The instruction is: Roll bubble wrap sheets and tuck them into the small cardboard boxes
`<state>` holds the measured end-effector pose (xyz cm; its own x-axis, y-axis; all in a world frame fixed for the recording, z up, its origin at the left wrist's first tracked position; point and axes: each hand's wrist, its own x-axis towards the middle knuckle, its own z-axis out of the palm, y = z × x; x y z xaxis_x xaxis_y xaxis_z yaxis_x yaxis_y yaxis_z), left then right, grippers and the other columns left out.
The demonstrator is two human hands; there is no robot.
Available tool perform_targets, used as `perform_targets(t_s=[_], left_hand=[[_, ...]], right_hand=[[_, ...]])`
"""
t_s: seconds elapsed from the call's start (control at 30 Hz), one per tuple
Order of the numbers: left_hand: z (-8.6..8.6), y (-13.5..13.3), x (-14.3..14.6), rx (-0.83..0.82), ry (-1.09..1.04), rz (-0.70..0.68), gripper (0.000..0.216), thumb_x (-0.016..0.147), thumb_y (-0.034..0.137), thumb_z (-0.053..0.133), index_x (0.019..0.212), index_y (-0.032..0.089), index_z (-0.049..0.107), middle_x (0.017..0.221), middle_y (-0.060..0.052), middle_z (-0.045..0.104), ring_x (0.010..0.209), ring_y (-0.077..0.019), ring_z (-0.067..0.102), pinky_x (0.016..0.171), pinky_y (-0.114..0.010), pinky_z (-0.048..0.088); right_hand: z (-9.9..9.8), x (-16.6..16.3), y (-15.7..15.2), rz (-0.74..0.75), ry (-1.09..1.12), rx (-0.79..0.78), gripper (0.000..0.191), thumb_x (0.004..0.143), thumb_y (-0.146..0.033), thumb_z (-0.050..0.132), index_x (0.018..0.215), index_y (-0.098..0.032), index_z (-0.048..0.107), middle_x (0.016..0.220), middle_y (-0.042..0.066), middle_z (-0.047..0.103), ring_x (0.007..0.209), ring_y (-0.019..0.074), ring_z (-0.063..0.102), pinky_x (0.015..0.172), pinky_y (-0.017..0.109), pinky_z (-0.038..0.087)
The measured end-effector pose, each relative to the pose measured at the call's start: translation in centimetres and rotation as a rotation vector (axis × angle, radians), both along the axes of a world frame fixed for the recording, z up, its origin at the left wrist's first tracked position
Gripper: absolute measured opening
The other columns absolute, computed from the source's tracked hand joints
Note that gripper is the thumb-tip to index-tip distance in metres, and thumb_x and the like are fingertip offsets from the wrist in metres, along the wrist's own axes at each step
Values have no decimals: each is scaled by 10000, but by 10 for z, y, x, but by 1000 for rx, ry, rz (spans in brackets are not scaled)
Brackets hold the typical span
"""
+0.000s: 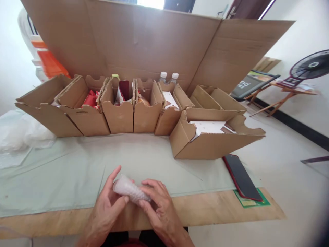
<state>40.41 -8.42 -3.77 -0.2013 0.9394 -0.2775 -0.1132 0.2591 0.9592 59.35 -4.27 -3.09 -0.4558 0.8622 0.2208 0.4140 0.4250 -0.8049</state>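
Observation:
A small bundle of bubble wrap point(130, 189) is held between both hands above the table's near edge; what lies inside it cannot be made out. My left hand point(109, 202) supports the bundle's wider left end, its thumb pressed on the near side and the index finger pointing up. At the narrower right end, my right hand point(158, 202) pinches the wrap between thumb and fingers.
Cardboard bins point(118, 118) stand in a row at the back, before a tall cardboard panel point(154, 41). Nearer on the right is another bin point(200, 147) holding white boxes. A phone point(243, 176) lies at the right edge, and loose bubble wrap point(25, 133) at the left.

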Motion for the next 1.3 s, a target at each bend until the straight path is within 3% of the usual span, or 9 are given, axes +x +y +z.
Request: perform_targets(t_s=[0.13,0.23,0.33,0.53,0.67,0.87,1.0,1.13,1.3], left_hand=[[14,2,8,13,87,-66,789,882,427,662,1575,242,335,1139,-73,711,908,-200,718,863,-310,592],[15,4,18,30,62,-118,769,870,435,681,1558,283,374,1071,-31,687,836,-168,689,768,-257,578],[19,14,34,43,31,-186,749,853,398,707,1535,285,419,972,-11,677,816,-159,669,725,-237,555],[34,41,73,177,67,-319,661,868,321,672,1498,262,479,983,-36,695,806,-158,689,741,-258,591],[59,53,86,445,210,-412,685,912,348,663,1543,330,396,1258,-93,690,1078,-239,700,922,-376,611],[100,99,115,836,685,-237,693,939,260,608,1564,349,324,1701,-103,209,1549,-337,280,1195,-587,374],[98,148,140,895,786,-183,544,883,235,682,1409,267,546,1715,-137,104,1561,-384,206,1184,-628,337],[85,168,150,857,701,-162,144,928,176,618,1010,189,735,1657,-165,293,1486,-364,376,1123,-572,434],[76,164,151,835,665,-106,145,947,180,608,978,192,750,1612,-178,391,1434,-353,468,1109,-576,454]], right_hand=[[-13,18,-6,-68,191,-209,520,876,-309,678,1387,-264,593,1465,144,574,1275,286,612,1026,443,537],[-13,33,-4,-3,392,-475,501,885,-497,675,1308,-231,635,1147,112,729,982,239,713,838,355,591],[-4,50,-1,-34,449,-570,396,877,-565,678,1036,-205,718,836,39,697,746,176,651,682,278,544],[11,93,8,-206,540,-534,405,844,-551,737,1068,-214,717,877,53,720,748,183,662,674,279,543],[29,129,19,-286,660,-450,400,819,-575,750,1000,-219,738,808,67,741,676,200,679,618,305,558],[112,181,61,-557,742,-78,310,760,-546,814,885,-271,745,839,76,736,642,221,657,515,341,528],[165,181,111,-588,494,182,200,884,-456,676,951,-268,692,1093,90,726,828,218,651,683,374,511],[181,166,158,-496,73,143,328,874,-409,646,969,-105,725,778,45,696,670,123,573,622,290,415],[192,135,191,-310,-370,94,78,753,-193,722,695,-142,732,508,-52,561,466,58,439,456,205,284]])
